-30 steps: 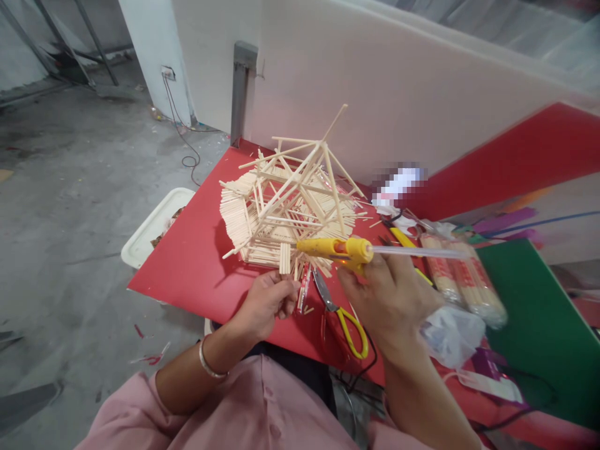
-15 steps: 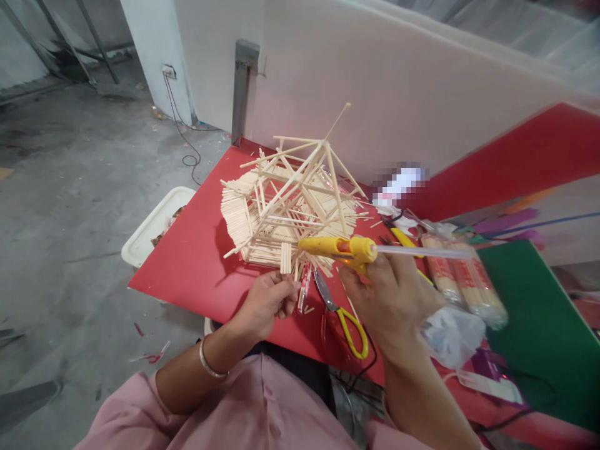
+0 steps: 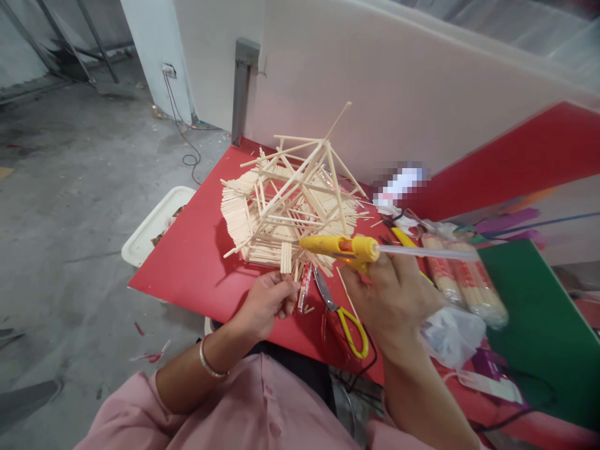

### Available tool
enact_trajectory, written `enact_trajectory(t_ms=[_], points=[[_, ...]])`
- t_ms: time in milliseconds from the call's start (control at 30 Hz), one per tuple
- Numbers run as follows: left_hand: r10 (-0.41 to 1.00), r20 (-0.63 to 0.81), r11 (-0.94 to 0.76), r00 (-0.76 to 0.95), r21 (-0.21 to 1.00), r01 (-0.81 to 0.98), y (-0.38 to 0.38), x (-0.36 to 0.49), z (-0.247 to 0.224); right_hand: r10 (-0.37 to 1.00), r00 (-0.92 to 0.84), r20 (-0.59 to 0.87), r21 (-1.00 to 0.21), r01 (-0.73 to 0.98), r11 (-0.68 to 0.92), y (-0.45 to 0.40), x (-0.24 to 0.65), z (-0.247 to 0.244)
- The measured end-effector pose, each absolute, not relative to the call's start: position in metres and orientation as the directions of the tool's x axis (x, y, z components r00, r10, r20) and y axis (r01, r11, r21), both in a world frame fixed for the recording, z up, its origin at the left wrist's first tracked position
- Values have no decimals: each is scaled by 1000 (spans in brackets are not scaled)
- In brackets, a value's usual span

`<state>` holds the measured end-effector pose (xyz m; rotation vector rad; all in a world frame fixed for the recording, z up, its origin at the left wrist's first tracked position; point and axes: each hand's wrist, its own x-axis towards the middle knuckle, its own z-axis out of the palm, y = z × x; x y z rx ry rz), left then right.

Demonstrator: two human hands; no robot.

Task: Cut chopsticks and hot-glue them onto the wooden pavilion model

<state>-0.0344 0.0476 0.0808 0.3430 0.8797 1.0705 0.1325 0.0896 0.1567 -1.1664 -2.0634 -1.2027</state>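
Observation:
My left hand (image 3: 272,297) pinches a small flat strip of wooden sticks (image 3: 285,257) joined side by side, held upright at the near edge of the stick model. In my right hand (image 3: 396,294) is a yellow hot glue gun (image 3: 340,247), its nozzle pointing left close to the top of that strip. A clear glue stick (image 3: 424,252) juts from the gun's back. Behind both hands stands a model of pale wooden sticks (image 3: 300,181), with an open frame above a layered base. Whether the nozzle touches the strip I cannot tell.
Scissors with yellow handles (image 3: 349,328) lie between my hands on the red board (image 3: 187,256). Packs of sticks (image 3: 473,281), a plastic bag (image 3: 454,337) and a green board (image 3: 539,325) are to the right. A white tub (image 3: 154,225) stands beyond the left edge.
The glue gun and my right hand have shifted very slightly to the right. My left hand and the strip of sticks have stayed in place.

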Motion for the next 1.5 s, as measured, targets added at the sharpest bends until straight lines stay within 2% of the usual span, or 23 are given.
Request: enact_trajectory(t_ms=[300, 533, 933, 1500], points=[[873, -444, 465, 200, 638, -614, 48, -34, 82, 423, -498, 757, 398, 865, 305, 88, 134, 159], [871, -444, 475, 209, 655, -587, 45, -33, 76, 403, -567, 719, 481, 824, 300, 73, 141, 160], [869, -448, 483, 211, 670, -565, 41, -33, 74, 428, -528, 734, 422, 848, 321, 73, 139, 152], [859, -466, 498, 215, 657, -566, 39, -32, 72, 441, -523, 729, 425, 852, 307, 74, 138, 151]])
